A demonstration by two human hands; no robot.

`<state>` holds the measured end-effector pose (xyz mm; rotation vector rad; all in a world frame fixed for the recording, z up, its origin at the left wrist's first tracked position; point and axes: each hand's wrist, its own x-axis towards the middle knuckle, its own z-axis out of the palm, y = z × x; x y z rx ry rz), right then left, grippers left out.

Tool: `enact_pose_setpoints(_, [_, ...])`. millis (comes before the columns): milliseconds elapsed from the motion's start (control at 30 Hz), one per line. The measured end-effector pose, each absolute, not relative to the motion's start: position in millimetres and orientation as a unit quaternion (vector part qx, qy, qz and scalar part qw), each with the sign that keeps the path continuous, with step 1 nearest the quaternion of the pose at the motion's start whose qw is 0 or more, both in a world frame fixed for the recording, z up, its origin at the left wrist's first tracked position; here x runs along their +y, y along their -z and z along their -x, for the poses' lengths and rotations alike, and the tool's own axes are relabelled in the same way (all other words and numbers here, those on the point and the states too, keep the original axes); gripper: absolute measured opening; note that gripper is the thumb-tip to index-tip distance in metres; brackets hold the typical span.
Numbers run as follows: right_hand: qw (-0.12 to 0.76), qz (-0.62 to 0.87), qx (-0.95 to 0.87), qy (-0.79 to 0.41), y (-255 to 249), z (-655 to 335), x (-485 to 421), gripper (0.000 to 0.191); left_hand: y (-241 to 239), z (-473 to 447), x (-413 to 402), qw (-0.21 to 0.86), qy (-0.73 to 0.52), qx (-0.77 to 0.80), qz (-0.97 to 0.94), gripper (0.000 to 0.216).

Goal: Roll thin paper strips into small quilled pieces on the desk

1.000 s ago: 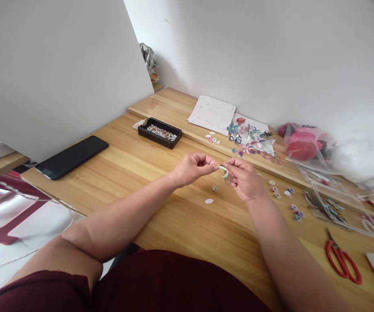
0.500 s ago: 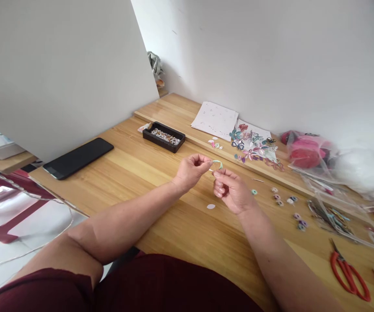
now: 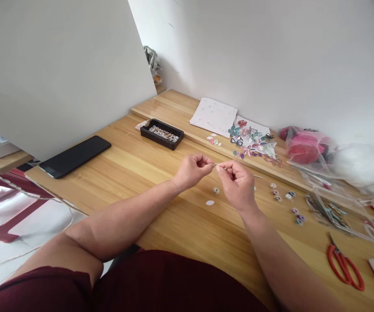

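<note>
My left hand (image 3: 195, 170) is closed in a pinch at the small pale green petal (image 3: 216, 165), which is almost wholly hidden by the fingertips. Right beside it, my right hand (image 3: 238, 182) pinches thumb against fingers, its tips nearly touching those of the left. What the right fingers grip is too thin to make out. Below the hands shows a small thread bobbin (image 3: 216, 190); whether it hangs or lies on the wood, I cannot tell. A pale leaf-shaped piece (image 3: 209, 203) lies nearer me. Beyond my right hand rests a thin needle-like rod (image 3: 258, 176).
A black tray of beads (image 3: 162, 135) and a black phone (image 3: 76, 156) lie left. Colourful petal flowers (image 3: 252, 141) and white paper sheets (image 3: 213, 115) sit behind. Rightward are several bobbins (image 3: 276, 193), a clear box of tools (image 3: 333, 212) and red-handled pliers (image 3: 344, 266).
My right hand has turned and risen, its fingertips now close against the left ones. The pale green loop between them is mostly covered, and a bobbin shows beneath.
</note>
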<state>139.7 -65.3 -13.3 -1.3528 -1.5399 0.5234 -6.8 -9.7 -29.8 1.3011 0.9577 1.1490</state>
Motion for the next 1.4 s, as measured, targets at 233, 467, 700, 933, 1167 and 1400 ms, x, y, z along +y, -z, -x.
enact_pose_setpoints(233, [0.494,0.550,-0.657,-0.150,10,-150,-59,0.013,26,9,-16,0.612,-0.415,0.365,-0.565,0.038])
enact_pose_setpoints(467, [0.491,0.545,-0.658,-0.169,11,-150,-58,0.015,34,11,-12,0.680,-0.392,0.324,-0.528,0.045])
enact_pose_setpoints(700, [0.511,0.542,-0.639,-0.192,12,-152,-54,0.014,39,12,-8,0.714,-0.397,0.302,-0.491,0.038])
enact_pose_setpoints(933, [0.508,0.550,-0.642,-0.165,15,-151,-55,0.013,31,11,-11,0.670,-0.422,0.335,-0.510,0.033])
enact_pose_setpoints(1167, [0.502,0.553,-0.646,-0.156,17,-151,-54,0.013,26,9,-14,0.644,-0.431,0.339,-0.533,0.031])
enact_pose_setpoints(1400, [0.514,0.551,-0.646,-0.125,21,-152,-52,0.011,34,5,-16,0.702,-0.412,0.335,-0.475,0.033])
